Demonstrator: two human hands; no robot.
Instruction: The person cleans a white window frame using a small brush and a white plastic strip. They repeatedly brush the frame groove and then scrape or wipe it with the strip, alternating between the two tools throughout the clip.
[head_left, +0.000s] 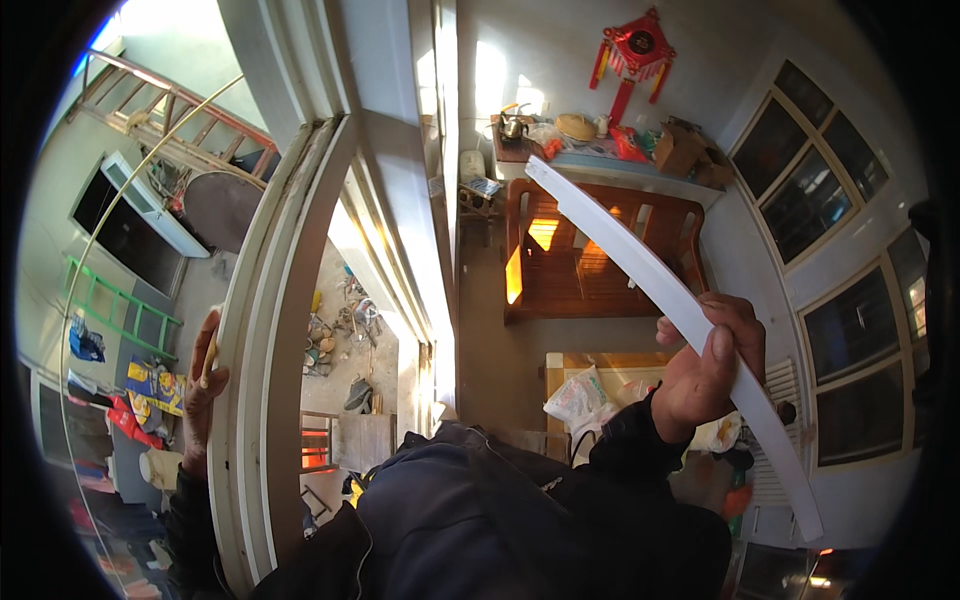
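Observation:
My right hand (712, 367) grips a long, flat white strip (637, 255) with thumb and fingers near its middle. The strip slants across the right half of the view, and its upper end has a small notch in one edge. At the left, my left hand (201, 397) is against the outer side of a white window frame (259, 337). A thin tan stick (209, 361) sits between its thumb and fingers; the frame hides part of that hand. Grooved tracks run along the frame.
Indoors below are a wooden bench (600, 255), a table with a plastic bag (581, 401) and a counter with a kettle (514, 127). Outside stand a green ladder (127, 311) and a reddish ladder (202, 124). Clutter (345, 322) lies on the ground.

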